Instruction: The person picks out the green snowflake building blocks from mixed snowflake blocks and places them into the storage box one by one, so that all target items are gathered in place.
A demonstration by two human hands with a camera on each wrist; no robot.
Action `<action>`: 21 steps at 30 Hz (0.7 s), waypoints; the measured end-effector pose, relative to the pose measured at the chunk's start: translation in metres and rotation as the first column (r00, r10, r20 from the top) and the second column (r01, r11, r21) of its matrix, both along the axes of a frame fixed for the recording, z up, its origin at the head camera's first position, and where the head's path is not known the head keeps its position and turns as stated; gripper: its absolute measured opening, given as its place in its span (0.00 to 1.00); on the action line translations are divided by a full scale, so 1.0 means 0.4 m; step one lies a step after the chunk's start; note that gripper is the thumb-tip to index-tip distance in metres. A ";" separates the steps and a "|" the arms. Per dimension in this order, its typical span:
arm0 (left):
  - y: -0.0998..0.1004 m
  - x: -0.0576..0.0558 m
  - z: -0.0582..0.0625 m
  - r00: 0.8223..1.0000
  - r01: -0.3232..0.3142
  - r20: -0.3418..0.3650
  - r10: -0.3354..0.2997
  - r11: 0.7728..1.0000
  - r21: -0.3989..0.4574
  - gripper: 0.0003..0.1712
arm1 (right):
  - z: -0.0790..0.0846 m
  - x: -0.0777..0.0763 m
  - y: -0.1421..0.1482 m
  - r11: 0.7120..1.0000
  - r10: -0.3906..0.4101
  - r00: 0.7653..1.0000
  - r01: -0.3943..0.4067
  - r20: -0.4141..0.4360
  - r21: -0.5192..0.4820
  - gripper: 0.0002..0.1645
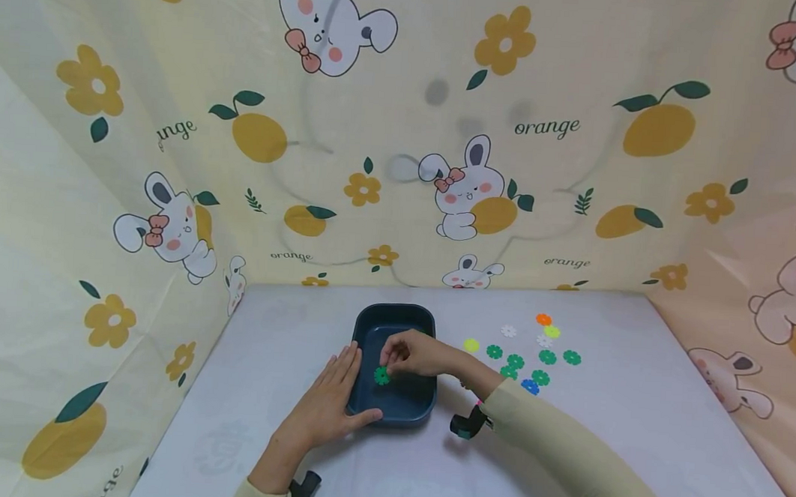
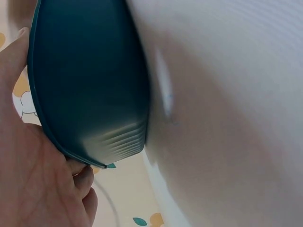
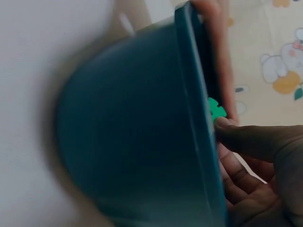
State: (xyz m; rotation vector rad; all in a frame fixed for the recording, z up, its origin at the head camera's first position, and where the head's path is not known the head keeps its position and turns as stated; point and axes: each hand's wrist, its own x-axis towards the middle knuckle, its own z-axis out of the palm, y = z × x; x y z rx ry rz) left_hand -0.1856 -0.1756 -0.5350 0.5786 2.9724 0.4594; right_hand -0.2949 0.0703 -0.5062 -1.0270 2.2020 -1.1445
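A dark blue-green rectangular plastic basin (image 1: 405, 420) stands on the table. My left hand (image 1: 322, 408) rests along its left rim with the fingers straight, the thumb lying at the near rim. Over the inside of the basin, my right hand (image 1: 416, 354) pinches a green notched plastic disc (image 1: 381, 375), shaped like a flower, between thumb and fingertips. In the right wrist view the same green disc (image 3: 216, 109) shows just past the basin's rim. The left wrist view has the basin's outer wall (image 2: 90, 85) beside the left hand.
Right of the basin lie several loose notched discs: green (image 1: 548, 357), blue (image 1: 529, 387), white (image 1: 508, 331), yellow (image 1: 471, 345) and orange (image 1: 544, 319). A pink one is partly hidden by the right arm. Printed cloth (image 1: 387, 203) hangs behind and beside the white table (image 1: 272, 324).
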 end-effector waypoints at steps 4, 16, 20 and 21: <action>-0.001 0.001 0.001 1.000 0.006 0.001 -0.006 1.000 0.009 0.68 | -0.010 -0.008 -0.033 0.998 0.014 1.000 -0.015 0.012 0.061 0.05; 0.002 0.004 0.005 1.000 0.015 0.005 -0.016 0.999 0.045 0.66 | -0.065 -0.024 -0.073 0.991 0.008 0.998 -0.015 0.060 0.133 0.05; -0.001 0.005 0.006 1.000 0.019 0.001 -0.019 0.999 0.046 0.66 | -0.063 -0.023 -0.078 0.991 0.005 0.999 -0.012 0.052 0.133 0.04; -0.001 0.005 0.006 1.000 0.020 0.000 -0.020 0.999 0.045 0.66 | -0.062 -0.022 -0.078 0.991 0.005 0.999 -0.012 0.051 0.131 0.04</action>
